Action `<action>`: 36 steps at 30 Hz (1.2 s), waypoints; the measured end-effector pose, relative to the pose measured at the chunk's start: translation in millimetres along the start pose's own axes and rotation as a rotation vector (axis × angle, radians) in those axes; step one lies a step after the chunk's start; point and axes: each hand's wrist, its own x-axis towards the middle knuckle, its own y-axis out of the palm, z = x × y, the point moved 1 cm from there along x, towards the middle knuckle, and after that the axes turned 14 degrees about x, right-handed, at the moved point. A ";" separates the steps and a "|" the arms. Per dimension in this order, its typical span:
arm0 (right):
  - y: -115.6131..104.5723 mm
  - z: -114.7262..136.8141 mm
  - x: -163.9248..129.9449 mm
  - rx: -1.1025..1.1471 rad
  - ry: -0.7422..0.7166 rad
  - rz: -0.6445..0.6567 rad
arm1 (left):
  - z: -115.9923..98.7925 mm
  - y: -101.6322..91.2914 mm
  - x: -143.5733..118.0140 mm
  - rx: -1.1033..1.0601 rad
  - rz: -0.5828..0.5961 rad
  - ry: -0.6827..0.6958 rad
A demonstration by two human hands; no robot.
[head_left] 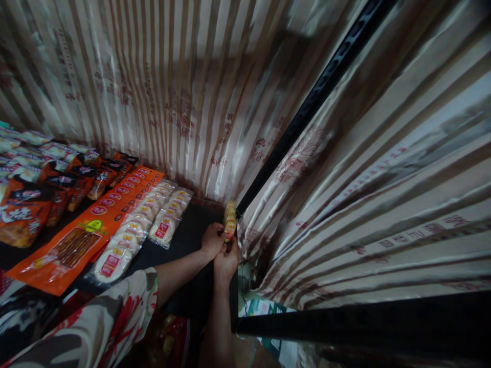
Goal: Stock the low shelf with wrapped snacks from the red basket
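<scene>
Both hands closed on a snack packet at the shelf's back corner.

Left hand (212, 239) and right hand (226, 260) pinched round the lower end of the yellow snack packet (229, 219), held upright above the knuckles, just beside the black upright rail (307, 107) and the striped wall. Best kept steady from the bottom, level with the rows of white packets (161, 214) further left on the dark shelf (187, 230).

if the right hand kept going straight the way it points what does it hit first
Probably the striped back wall: the right hand, gripping the yellow snack pack with the left hand, points up the shelf toward it, though depth is unclear.
</scene>
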 end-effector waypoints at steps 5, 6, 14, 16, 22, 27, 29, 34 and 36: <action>-0.7 1.9 -1.2 0.009 0.017 0.004 | -1.8 -2.5 -1.6 -0.011 -0.005 0.004; -0.9 3.0 -1.6 0.011 0.020 0.006 | -2.4 -3.2 -2.1 -0.010 -0.006 0.000; -1.4 7.8 -3.9 0.029 0.000 -0.001 | -0.9 -5.0 -3.6 -0.016 0.000 -0.038; -2.4 8.7 -3.9 0.031 -0.001 -0.001 | 0.6 -4.8 -4.3 -0.008 -0.016 -0.033; -6.2 18.6 -6.8 0.000 0.027 0.040 | 5.4 -9.5 -10.5 0.037 -0.078 -0.027; -9.8 25.6 -11.0 -0.024 0.005 0.060 | 6.2 -18.7 -18.1 0.093 -0.098 -0.009; -11.5 27.7 -13.3 -0.009 -0.035 0.076 | 5.3 -23.6 -22.5 0.091 -0.093 -0.012; -20.5 41.9 -31.5 0.080 -0.069 0.046 | 2.7 -39.5 -42.4 0.048 -0.065 -0.026; -25.7 49.9 -42.7 0.121 -0.076 0.048 | 3.4 -46.6 -54.3 0.025 -0.061 -0.017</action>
